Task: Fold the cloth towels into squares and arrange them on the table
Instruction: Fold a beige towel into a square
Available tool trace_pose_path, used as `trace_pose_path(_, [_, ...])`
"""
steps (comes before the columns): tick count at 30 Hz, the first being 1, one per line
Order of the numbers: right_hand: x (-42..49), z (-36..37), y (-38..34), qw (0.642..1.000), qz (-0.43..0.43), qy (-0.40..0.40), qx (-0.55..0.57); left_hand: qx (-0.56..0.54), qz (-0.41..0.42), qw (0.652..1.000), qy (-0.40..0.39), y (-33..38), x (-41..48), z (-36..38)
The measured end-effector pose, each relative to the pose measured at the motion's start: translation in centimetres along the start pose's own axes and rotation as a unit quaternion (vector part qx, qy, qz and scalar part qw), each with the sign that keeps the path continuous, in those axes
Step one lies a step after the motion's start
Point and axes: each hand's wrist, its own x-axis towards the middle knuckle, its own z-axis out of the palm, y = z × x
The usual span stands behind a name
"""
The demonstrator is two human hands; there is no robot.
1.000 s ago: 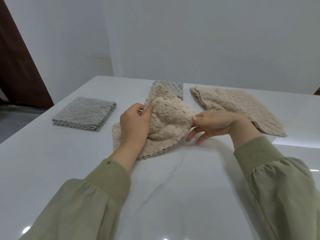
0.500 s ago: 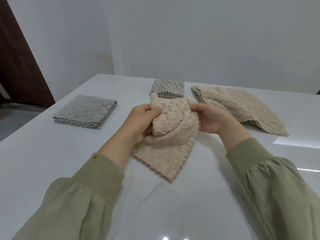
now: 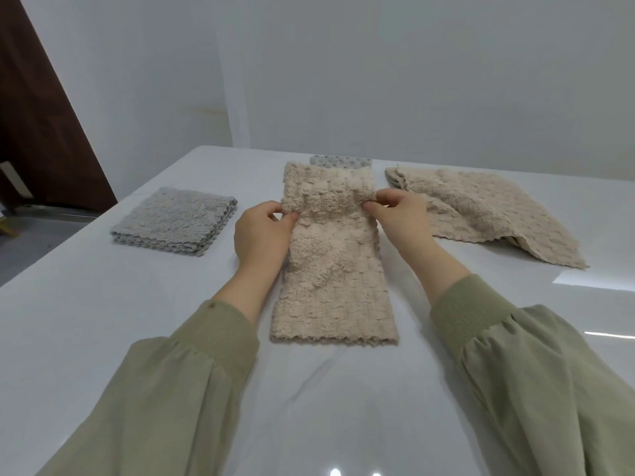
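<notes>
A beige towel (image 3: 335, 280) lies as a long strip down the middle of the white table (image 3: 103, 321), its near end by my wrists. My left hand (image 3: 263, 231) pinches its left edge and my right hand (image 3: 400, 214) pinches its right edge, both at a raised crease across the strip's far part. A folded grey towel stack (image 3: 175, 225) sits at the left. Behind the strip a small folded grey towel (image 3: 340, 161) peeks out, mostly hidden. Another beige towel (image 3: 481, 211) lies loosely spread at the right.
A white wall stands just behind the table's far edge. A dark brown door (image 3: 37, 115) and a patch of floor are at the far left, past the table's left edge. Bright light reflections show on the table at the right and near edge.
The beige towel was bunched and lifted between my hands; now it is laid flat as a long strip, with both hands pinching its side edges further from me.
</notes>
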Motion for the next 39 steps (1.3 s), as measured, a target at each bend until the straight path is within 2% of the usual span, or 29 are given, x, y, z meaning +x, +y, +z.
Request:
trace_pose_path(4, [0.3, 1.4, 1.5, 0.999, 0.035, 0.019, -0.03, -0.03, -0.045, 0.998, -0.025, -1.1, 1.4, 1.0])
trace_pose_path(6, [-0.1, 1.9, 2.3, 0.99, 0.037, 0.012, -0.137, -0.047, -0.054, 0.997, -0.03, -1.7, 1.9, 1.1])
trace_pose_path(8, [-0.5, 1.7, 2.3, 0.976, 0.015, 0.018, -0.217, -0.05, -0.014, 0.998, -0.033, -1.7, 1.8, 1.0])
trace_pose_path(10, [-1.3, 1.5, 1.3, 0.973, -0.047, 0.042, -0.221, -0.03, 0.073, 0.995, -0.056, -1.3, 1.0, 0.5])
trace_pose_path(11, [-2.0, 1.5, 0.8, 0.971, -0.083, 0.028, -0.223, -0.004, 0.123, 0.988, -0.089, -1.2, 0.5, 0.2])
trace_pose_path(12, [-2.7, 1.6, 0.4, 0.964, -0.111, -0.015, -0.241, 0.045, 0.172, 0.974, -0.138, -1.3, 0.2, 0.0])
trace_pose_path(14, [-3.8, 2.1, 0.6, 0.918, -0.126, -0.152, -0.343, 0.208, 0.232, 0.912, -0.267, -1.9, -0.4, -0.2])
trace_pose_path(16, [-4.1, 1.9, 1.4, 0.861, -0.076, -0.259, -0.43, 0.336, 0.212, 0.847, -0.353, -2.6, -0.6, -0.5])
trace_pose_path(17, [-3.9, 1.5, 1.7, 0.852, -0.048, -0.272, -0.444, 0.356, 0.201, 0.835, -0.368, -2.9, -0.5, -0.7])
trace_pose_path(20, [-3.3, 0.2, 2.1, 0.866, -0.001, -0.245, -0.437, 0.334, 0.198, 0.849, -0.358, -3.2, -0.5, -1.1])
trace_pose_path(23, [-2.2, -0.6, 3.0, 0.923, 0.006, -0.147, -0.357, 0.223, 0.186, 0.914, -0.282, -2.8, -0.2, -0.9])
trace_pose_path(26, [-0.3, -0.4, 3.8, 0.943, 0.033, -0.096, -0.318, 0.132, 0.097, 0.965, -0.206, -2.3, 1.0, -0.1])
trace_pose_path(29, [1.5, 0.6, 4.2, 0.94, 0.036, -0.09, -0.328, 0.164, 0.056, 0.968, -0.181, -2.5, 2.9, 1.4])
trace_pose_path(33, [3.5, 1.9, 4.4, 0.93, 0.012, -0.06, -0.363, 0.266, 0.055, 0.95, -0.152, -2.9, 5.5, 3.3])
trace_pose_path(37, [5.1, 2.9, 4.4, 0.897, 0.011, -0.095, -0.433, 0.296, 0.068, 0.942, -0.141, -3.2, 7.3, 4.7])
trace_pose_path(39, [5.7, 3.1, 4.4, 0.894, 0.004, -0.108, -0.435, 0.286, 0.064, 0.944, -0.151, -3.2, 7.9, 5.1])
